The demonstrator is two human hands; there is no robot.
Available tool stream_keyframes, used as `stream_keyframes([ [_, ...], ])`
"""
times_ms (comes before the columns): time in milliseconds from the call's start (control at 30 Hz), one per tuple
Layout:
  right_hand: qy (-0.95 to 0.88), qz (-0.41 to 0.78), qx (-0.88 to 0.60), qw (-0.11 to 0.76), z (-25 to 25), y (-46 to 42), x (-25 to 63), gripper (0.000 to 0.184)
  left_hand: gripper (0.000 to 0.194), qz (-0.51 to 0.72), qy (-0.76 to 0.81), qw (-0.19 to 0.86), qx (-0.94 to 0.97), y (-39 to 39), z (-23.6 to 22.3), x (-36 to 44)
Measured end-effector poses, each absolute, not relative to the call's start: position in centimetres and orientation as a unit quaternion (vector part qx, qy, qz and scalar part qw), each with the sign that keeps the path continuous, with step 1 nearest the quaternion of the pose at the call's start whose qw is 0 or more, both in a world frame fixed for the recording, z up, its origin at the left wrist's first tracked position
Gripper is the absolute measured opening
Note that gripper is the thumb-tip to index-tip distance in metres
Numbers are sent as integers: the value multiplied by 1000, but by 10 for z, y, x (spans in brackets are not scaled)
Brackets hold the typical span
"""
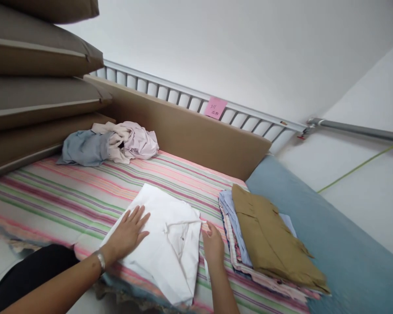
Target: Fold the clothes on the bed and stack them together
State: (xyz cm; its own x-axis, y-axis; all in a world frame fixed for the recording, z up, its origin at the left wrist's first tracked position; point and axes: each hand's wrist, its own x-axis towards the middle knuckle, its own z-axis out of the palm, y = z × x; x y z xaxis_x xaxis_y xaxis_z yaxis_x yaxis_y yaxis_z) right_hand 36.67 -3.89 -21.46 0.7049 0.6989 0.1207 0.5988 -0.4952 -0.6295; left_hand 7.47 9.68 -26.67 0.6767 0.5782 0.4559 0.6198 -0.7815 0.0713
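A white shirt point(159, 257), partly folded with a button showing near its right side, lies on the striped sheet point(85, 205) in front of me. My left hand point(129, 233), with a silver bracelet at the wrist, rests flat on the shirt's left part, fingers spread. At the shirt's right edge, my right hand point(213, 244) pinches a small bit of the white cloth between thumb and finger. A thin white strip hangs beside that wrist. Just right of this hand sits a stack of folded clothes with an olive-brown garment point(271, 235) on top.
Crumpled blue-grey and pale pink clothes point(108, 144) lie at the back left. Stacked brown cushions point(36, 96) rise at the left. A brown board point(190, 131) leans on the radiator point(173, 96), which bears a pink note point(215, 107). Blue fabric point(314, 226) covers the right side.
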Motion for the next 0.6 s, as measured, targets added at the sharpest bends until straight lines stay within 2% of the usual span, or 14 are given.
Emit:
stream_keyframes([
  [67,-397,57,-863,309,-209,-23,371,50,56,-230,-328,47,-915,96,-266,75],
  [233,-446,34,-853,270,-197,7,368,30,55,-234,-328,43,-914,95,-264,74],
  [333,-437,36,-854,280,-203,8,372,33,54,-232,-330,38,-914,94,-263,74],
  [467,-422,107,-846,307,-216,7,387,31,54,-227,-334,31,-914,93,-261,74],
  [600,-407,138,-837,338,-216,22,405,43,55,-215,-336,35,-916,92,-260,75],
])
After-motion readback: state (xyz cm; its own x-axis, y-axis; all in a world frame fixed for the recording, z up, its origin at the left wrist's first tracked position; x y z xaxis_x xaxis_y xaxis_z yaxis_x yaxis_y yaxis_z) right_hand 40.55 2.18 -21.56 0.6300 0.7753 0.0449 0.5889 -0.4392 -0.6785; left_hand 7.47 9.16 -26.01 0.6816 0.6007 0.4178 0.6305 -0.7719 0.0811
